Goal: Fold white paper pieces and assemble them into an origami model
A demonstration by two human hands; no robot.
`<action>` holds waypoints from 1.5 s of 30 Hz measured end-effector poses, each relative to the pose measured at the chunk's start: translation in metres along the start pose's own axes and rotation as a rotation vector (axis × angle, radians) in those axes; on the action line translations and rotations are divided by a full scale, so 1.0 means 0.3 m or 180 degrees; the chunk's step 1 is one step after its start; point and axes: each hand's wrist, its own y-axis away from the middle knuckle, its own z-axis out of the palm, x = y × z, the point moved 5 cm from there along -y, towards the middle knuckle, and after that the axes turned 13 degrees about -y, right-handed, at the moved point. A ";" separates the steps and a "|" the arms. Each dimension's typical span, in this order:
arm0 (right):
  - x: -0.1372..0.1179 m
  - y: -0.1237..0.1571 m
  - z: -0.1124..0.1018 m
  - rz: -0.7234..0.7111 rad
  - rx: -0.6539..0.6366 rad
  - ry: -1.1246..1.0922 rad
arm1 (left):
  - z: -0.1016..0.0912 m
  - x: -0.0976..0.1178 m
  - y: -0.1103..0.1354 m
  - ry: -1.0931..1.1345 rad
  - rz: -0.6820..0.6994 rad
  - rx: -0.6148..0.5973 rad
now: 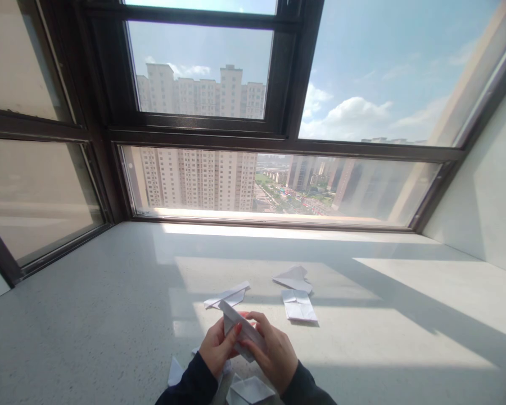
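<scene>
Low in the middle of the frame, a folded paper (241, 331) pinched between both hands and lifted just clear of the ledge (109, 315). Left hand (216, 347) closed on the lower left edge of it, thumb on top with a red nail showing, fingers curled underneath. Right hand (275, 354) curled over the lower right part, thumb and forefinger pressed on the top face near the middle. Neither hand spread open, both gripping the same piece.

Long axis of the folded paper slanting from a pointed tip at upper left down to lower right, bridging the gap between the hands. Touching both, so neither hand nearer than the other. Tip poking out above the left hand.

Higher on the ledge, apart from the hands: a paper plane (227, 295) just above the tip, a rumpled folded piece (294, 278) up and to the right, a flat folded square (299, 306) just below that. Along the bottom edge, under the wrists: a loose scrap (176, 372) at left and a boxy fold (251, 390) in the middle. Window (202, 67) filling the upper half of the frame.
</scene>
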 end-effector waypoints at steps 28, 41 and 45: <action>0.087 -0.008 -0.012 0.0060 0.0586 -0.0637 | -0.187 0.030 -0.049 0.0614 0.0146 0.1462; 0.017 0.035 0.132 -0.0369 -0.0905 0.0354 | -0.219 0.018 -0.061 0.0751 0.0259 0.1661; 0.032 0.015 0.085 0.0006 -0.0431 0.0300 | -0.236 0.036 -0.053 0.0680 0.0306 0.1861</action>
